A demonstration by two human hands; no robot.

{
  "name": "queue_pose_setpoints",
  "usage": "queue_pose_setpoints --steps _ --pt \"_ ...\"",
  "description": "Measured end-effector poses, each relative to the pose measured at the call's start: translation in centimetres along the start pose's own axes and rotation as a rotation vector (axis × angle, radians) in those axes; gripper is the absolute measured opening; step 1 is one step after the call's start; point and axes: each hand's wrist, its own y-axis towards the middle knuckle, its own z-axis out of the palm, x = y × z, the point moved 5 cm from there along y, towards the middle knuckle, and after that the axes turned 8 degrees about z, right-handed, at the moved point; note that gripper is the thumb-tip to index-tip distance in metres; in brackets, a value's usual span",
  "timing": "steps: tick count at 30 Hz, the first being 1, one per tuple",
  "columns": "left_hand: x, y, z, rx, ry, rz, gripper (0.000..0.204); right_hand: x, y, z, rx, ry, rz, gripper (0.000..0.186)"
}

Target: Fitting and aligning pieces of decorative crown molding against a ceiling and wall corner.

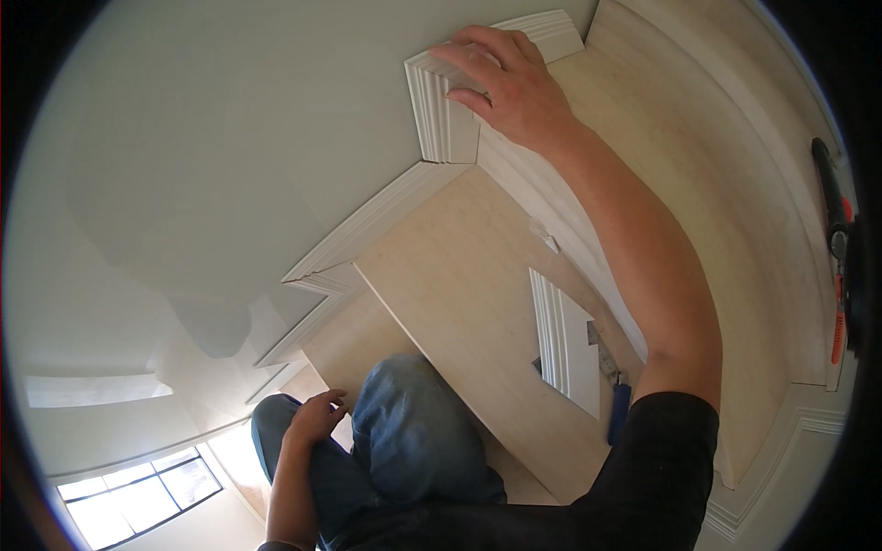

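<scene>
My right hand (510,87) reaches up and forward, its fingers wrapped over the top of a short white moulding piece (443,124) held upright against the pale wall (230,138). This piece meets a sloping white skirting board (367,225) that follows the stairs. My left hand (315,418) rests low on my jeans-clad knee (413,432), fingers loosely curled and holding nothing.
A loose length of white moulding (562,340) lies on the light wooden stair tread (459,266), with a blue-handled tool (620,409) beside it. A small white scrap (547,237) lies nearby. An orange and black tool (838,275) lies at the right edge. There is a window (138,496) at lower left.
</scene>
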Motion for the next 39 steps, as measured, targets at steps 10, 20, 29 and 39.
queue_pose_setpoints --steps 10,20,29,39 --pt "-0.3 -0.1 -0.1 0.018 0.03 -0.009 0.044 0.1 0.0 -0.1 0.043 0.012 0.02 0.056" --pt "0.1 0.0 0.0 -0.031 0.014 0.043 0.043 -0.2 -0.1 -0.1 0.059 0.024 0.038 0.054" --pt "-4.8 -0.8 -2.0 -0.337 -0.032 0.265 0.029 -0.2 -0.2 -0.2 0.029 0.079 0.022 0.051" --pt "-31.8 1.8 -17.8 -0.917 -0.102 0.828 0.047 -0.4 -0.4 0.1 0.005 0.042 0.005 0.054"
